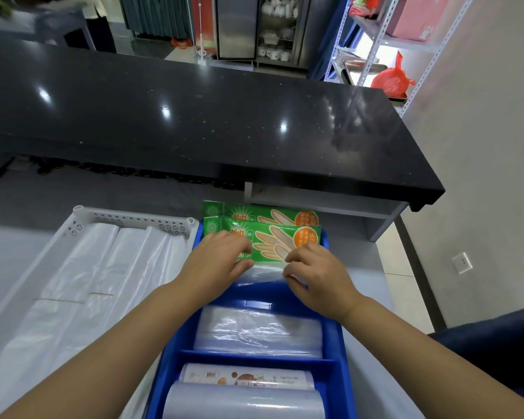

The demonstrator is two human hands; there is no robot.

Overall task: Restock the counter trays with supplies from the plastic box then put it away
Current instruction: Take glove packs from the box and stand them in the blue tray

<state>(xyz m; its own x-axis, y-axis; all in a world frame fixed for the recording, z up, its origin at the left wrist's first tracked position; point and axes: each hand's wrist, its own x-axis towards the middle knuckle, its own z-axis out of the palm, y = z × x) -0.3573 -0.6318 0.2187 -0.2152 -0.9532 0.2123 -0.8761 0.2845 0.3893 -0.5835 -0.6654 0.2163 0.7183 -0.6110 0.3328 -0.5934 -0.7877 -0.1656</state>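
Observation:
A blue divided tray sits on the grey counter in front of me. Its far compartment holds green glove packs standing on edge. My left hand rests on the front pack's left side, fingers curled over it. My right hand pinches the pack's clear lower edge on the right. The middle compartment holds a clear plastic roll. The near one holds a labelled roll and another clear roll. The plastic box is not in view.
A white perforated tray with folded white plastic bags lies left of the blue tray. A raised black countertop runs across behind. A wall stands at the right, with metal shelving and a red bag beyond.

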